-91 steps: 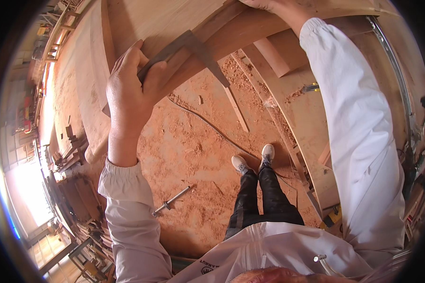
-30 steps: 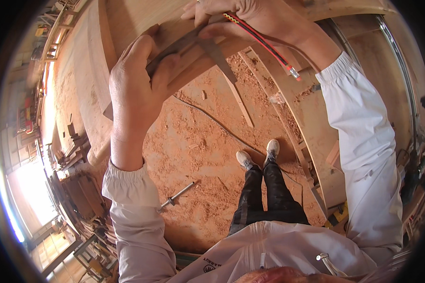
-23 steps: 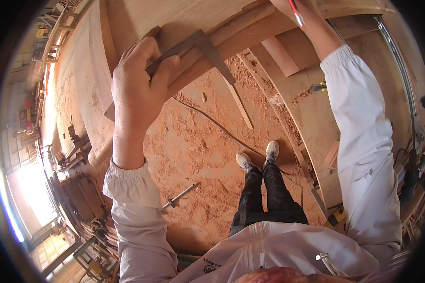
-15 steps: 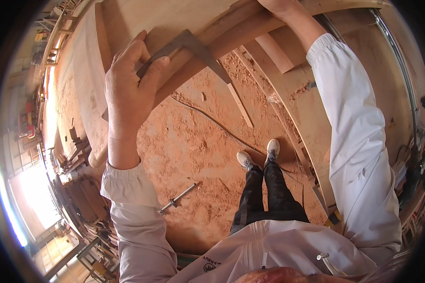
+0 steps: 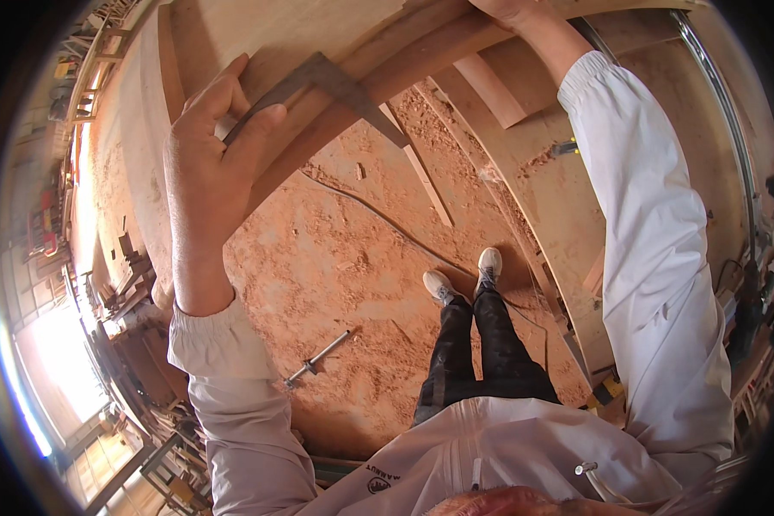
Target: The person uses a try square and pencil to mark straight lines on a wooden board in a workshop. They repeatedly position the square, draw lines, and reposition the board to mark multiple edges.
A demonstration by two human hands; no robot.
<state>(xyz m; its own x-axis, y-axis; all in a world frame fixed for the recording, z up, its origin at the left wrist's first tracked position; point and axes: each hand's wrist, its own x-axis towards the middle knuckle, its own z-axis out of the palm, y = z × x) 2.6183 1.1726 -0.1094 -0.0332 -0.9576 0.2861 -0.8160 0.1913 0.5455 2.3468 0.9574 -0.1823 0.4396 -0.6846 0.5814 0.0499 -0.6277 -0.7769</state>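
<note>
A dark metal carpenter's square [image 5: 353, 93] lies with its corner over a wooden board [image 5: 402, 67]; one leg sticks out past the board's near edge. My left hand [image 5: 211, 159] is closed on the square's other leg, thumb on the near side and fingers on the far side, close against the board. At the top edge of the view, my right hand [image 5: 520, 13] rests at the board's far right part. Its fingers are mostly cut off by the picture's edge, so its grip is hidden.
Wood dust covers the floor [image 5: 344, 258], where a bar clamp [image 5: 318, 357], a cable [image 5: 378, 217] and a thin wood strip [image 5: 427, 181] lie. A broad wooden panel [image 5: 568, 198] stands on the right, with a yellow-black tool [image 5: 609, 391] near it. Timber pieces [image 5: 146, 353] are piled at left.
The view has shifted a little. My left hand and the square appear slightly farther left and up; my grip on the square looks the same. My right hand stays near the top edge.
</note>
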